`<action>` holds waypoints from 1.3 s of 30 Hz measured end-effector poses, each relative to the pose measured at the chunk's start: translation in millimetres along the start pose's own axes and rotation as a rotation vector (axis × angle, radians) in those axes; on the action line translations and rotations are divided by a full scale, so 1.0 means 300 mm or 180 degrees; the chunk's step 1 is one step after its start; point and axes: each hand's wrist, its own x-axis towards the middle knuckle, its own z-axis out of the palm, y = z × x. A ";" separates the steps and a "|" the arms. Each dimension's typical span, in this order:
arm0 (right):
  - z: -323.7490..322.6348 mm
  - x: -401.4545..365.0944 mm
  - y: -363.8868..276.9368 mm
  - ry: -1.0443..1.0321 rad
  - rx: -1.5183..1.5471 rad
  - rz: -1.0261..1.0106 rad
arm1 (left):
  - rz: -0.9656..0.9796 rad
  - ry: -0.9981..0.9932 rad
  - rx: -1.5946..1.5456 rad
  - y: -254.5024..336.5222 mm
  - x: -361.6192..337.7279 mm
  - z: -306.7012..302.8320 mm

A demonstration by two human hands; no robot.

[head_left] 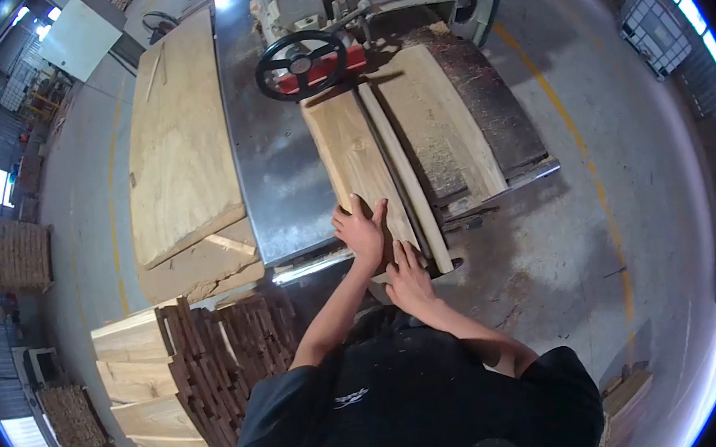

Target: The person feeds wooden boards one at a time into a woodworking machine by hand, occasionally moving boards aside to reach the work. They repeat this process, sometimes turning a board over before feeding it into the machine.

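Note:
A long pale wooden board (348, 142) lies on the dark metal machine table (274, 197), its far end close to a black handwheel (300, 65). My left hand (362, 233) presses on the near part of the board, fingers spread near its left edge. At the board's near end, my right hand (411, 283) rests with its fingers stretched forward on the wood; its thumb is partly hidden. A narrow wooden strip (407, 180) runs alongside on the right, a dark gap between it and the board. Neither hand touches the strip.
Right of the strip, a wide sawdust-covered board (434, 121) lies on the table. A large wooden panel (181, 146) stands left. Stacked boards (144, 378) with dark edges are near my left side. A red part (322, 70) sits behind the handwheel. Yellow lines (568, 117) mark the floor.

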 end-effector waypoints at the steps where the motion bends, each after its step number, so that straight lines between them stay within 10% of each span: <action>1: 0.016 0.001 0.005 0.0049 -0.0092 0.0138 | -0.0028 0.0034 0.0032 0.020 0.002 0.025; 39: 0.013 0.477 0.087 -0.0298 0.0349 0.0545 | -0.0035 -0.0094 -0.0425 0.029 0.575 0.141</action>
